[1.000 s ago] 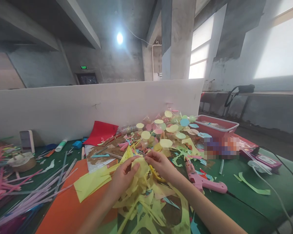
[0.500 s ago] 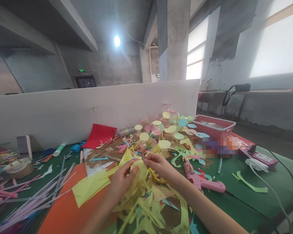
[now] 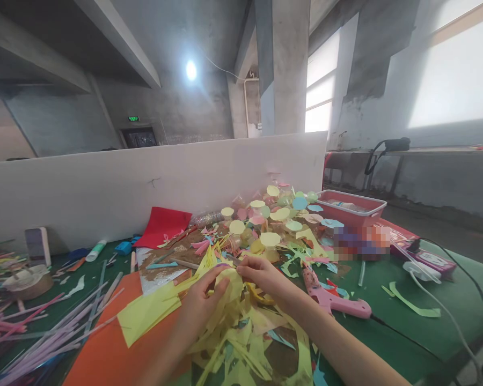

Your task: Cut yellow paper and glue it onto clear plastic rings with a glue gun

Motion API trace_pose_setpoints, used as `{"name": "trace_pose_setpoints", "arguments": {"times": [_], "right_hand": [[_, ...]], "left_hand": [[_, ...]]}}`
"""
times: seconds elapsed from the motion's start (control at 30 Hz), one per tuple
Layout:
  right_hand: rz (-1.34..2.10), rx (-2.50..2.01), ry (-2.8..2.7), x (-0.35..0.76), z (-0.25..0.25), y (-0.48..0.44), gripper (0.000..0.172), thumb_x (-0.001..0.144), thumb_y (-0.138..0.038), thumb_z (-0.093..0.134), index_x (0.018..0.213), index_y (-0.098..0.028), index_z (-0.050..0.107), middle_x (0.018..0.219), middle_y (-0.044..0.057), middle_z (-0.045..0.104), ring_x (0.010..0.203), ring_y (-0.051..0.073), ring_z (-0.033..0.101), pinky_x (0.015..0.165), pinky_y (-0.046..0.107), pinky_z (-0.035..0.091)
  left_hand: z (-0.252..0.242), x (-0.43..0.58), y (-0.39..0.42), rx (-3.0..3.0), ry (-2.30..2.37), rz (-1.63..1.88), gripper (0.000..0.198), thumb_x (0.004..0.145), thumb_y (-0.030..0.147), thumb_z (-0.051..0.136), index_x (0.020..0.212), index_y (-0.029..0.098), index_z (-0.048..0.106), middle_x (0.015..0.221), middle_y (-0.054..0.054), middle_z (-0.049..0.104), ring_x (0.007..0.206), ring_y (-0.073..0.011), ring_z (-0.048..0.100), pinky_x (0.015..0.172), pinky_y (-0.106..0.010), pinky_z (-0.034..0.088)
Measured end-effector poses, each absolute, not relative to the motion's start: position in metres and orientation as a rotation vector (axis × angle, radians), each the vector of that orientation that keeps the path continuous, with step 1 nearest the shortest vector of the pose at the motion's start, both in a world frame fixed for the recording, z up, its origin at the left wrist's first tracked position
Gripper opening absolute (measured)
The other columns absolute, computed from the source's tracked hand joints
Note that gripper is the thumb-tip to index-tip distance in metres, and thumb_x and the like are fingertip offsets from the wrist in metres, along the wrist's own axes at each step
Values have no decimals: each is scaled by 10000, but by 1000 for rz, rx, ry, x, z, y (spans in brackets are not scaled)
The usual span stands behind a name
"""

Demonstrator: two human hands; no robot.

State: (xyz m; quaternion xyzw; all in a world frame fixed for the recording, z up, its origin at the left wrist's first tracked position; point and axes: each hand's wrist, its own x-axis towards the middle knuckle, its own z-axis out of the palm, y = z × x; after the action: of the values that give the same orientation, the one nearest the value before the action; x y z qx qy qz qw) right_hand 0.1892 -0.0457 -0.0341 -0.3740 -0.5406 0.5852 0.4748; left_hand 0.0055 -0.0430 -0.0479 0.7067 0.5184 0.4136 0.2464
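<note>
A small rounded piece of yellow paper point(image 3: 232, 284) is held between my two hands at the middle of the table. My left hand point(image 3: 206, 294) grips it from the left, thumb laid along its face. At its upper right edge, the fingers of my right hand point(image 3: 261, 274) are pinched together. A thin grey edge shows by those fingertips, too small to name. Under my right wrist is a curved yellow piece point(image 3: 261, 296), partly covered. Yellow paper scraps point(image 3: 241, 348) are heaped below both hands, and folded yellow sheets point(image 3: 148, 313) lie beside my left hand.
Paper discs on clear cups point(image 3: 270, 239) crowd the back. A pink glue gun point(image 3: 348, 306) with its cord lies right, before a pink basket point(image 3: 352, 209). Drinking straws point(image 3: 60, 332), orange sheet point(image 3: 100, 327), red sheet point(image 3: 163, 225) and a phone point(image 3: 38, 246) are left. A white partition point(image 3: 104, 187) stands behind.
The whole view has shifted very slightly. Both hands keep nearly the same grip on the yellow paper; my right fingers have moved a little.
</note>
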Motion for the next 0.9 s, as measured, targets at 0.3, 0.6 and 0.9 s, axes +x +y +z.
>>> {"name": "trace_pose_setpoints", "arguments": {"times": [0.3, 0.6, 0.9], "right_hand": [[1380, -898, -1260, 184, -39, -38, 393, 771, -587, 584, 716, -207, 504, 689, -21, 487, 693, 141, 511, 706, 269, 428], [1162, -946, -1635, 185, -57, -33, 384, 873, -571, 513, 974, -202, 545, 919, 19, 554, 799, 165, 524, 698, 273, 410], [1105, -1092, -1652, 183, -71, -23, 321, 892, -492, 483, 729, -219, 439, 668, -39, 473, 618, 133, 465, 581, 248, 365]], "left_hand": [[-38, 15, -50, 1749, 1357, 1127, 493, 765, 541, 568, 1081, 183, 690, 886, -53, 731, 845, -255, 666, 740, -313, 521], [-35, 16, -48, 1544, 1211, 1143, 530, 725, 574, 622, 1062, 168, 674, 852, -44, 701, 767, -220, 631, 628, -285, 531], [-51, 11, -37, 1407, 1095, 1015, 441, 739, 528, 666, 981, 162, 630, 702, 33, 570, 550, -140, 587, 581, -277, 500]]}}
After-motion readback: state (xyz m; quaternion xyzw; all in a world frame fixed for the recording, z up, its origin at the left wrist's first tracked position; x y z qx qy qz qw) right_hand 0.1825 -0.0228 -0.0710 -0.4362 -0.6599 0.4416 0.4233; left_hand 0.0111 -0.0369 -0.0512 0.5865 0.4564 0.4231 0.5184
